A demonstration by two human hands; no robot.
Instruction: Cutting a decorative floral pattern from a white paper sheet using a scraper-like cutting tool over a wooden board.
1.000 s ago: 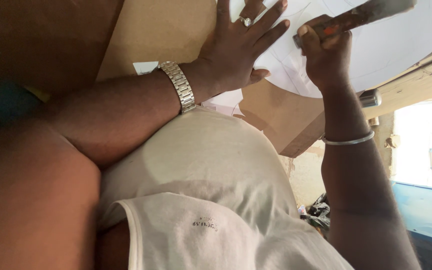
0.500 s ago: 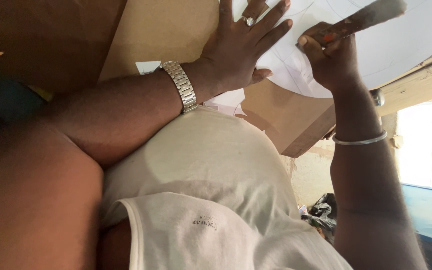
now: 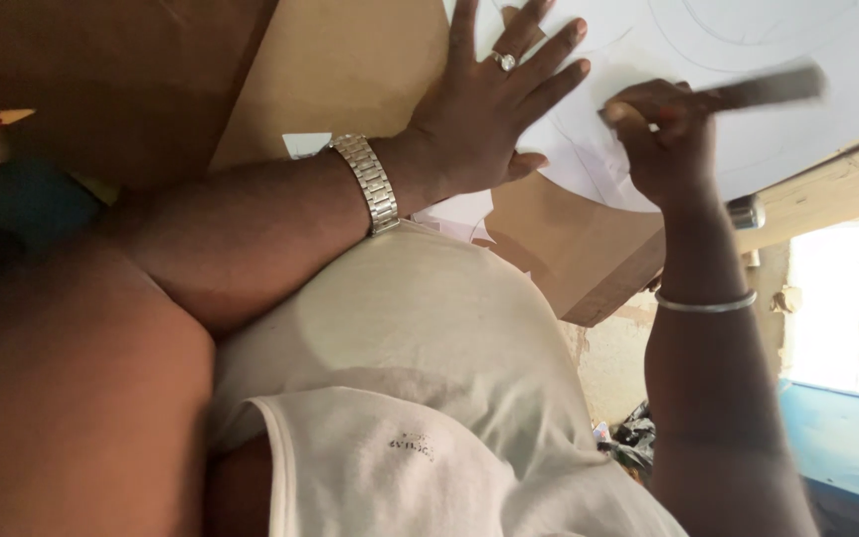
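My left hand (image 3: pixel 494 104) lies flat with fingers spread on a white sheet of paper (image 3: pixel 748 40) marked with curved pencil lines; it wears a ring and a metal watch (image 3: pixel 370 184). My right hand (image 3: pixel 660 134) is closed around a dark, blurred tool (image 3: pixel 768 88) whose end touches the paper just right of the left hand. A thin silver bangle (image 3: pixel 705 303) circles that wrist. The paper rests on a brown board (image 3: pixel 350 70).
My white vest (image 3: pixel 429 398) fills the lower middle. The board's edge (image 3: pixel 608 288) ends near my belly. A wooden plank (image 3: pixel 827 194) runs at the right, with a bright opening (image 3: pixel 847 308) and a blue surface (image 3: pixel 847 438) beyond.
My right hand has moved down and right along the paper with the tool. The left hand stays pressed flat in the same place.
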